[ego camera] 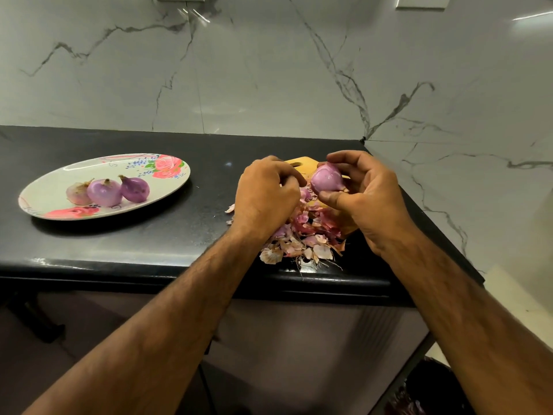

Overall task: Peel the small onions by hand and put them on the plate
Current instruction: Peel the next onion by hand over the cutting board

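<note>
Fingers of the right hand (359, 187) curl round a smooth purple onion (326, 178) above papery peels (302, 235). Left hand (266, 193) fingers curl beside it; I cannot tell if they hold anything. 3 shiny onions (104, 191) lie on the oval plate (59, 175), left.

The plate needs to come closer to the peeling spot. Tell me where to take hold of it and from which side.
Grip the plate by its right-hand rim, coming from the right, thumb on top, fingers under the lip. That end is free; the three peeled onions sit left of the middle. It is shallow, so keep it level.
</note>
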